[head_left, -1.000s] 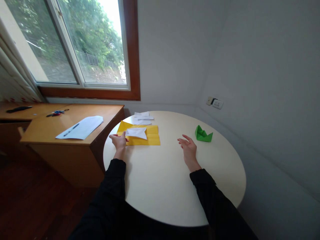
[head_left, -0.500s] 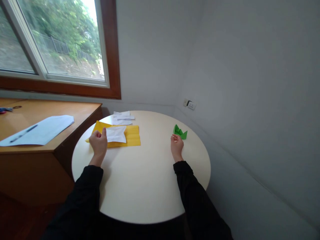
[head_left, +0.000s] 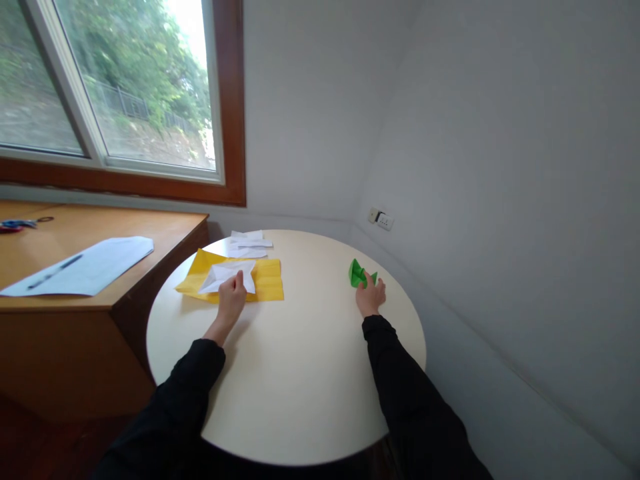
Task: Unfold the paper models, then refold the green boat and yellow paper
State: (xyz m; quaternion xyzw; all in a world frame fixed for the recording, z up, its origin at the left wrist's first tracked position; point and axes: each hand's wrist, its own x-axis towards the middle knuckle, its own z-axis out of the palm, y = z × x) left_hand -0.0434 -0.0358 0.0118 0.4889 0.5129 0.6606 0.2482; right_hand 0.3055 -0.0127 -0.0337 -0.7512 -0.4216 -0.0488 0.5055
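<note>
My right hand (head_left: 371, 296) is at a small green folded paper boat (head_left: 357, 273) on the right side of the round white table. Its fingers are spread, with some over the boat's near side, hiding part of it; whether they touch it I cannot tell. On the left, my left hand (head_left: 233, 297) is a loose fist with nothing visible in it. It hovers over the near edge of a white creased sheet of paper (head_left: 220, 272). Beneath that sheet lies a larger yellow folded paper (head_left: 271, 280).
White paper pieces (head_left: 250, 252) lie at the far edge of the round table (head_left: 295, 400). To the left, a wooden desk (head_left: 170, 230) holds light sheets (head_left: 115, 257), a pen (head_left: 56, 271) and scissors (head_left: 23, 224). Walls stand behind and at the right.
My left hand has moved right and nearer to me, uncovering more of the white sheet. My right hand has moved slightly right, its fingers opening over the boat.
</note>
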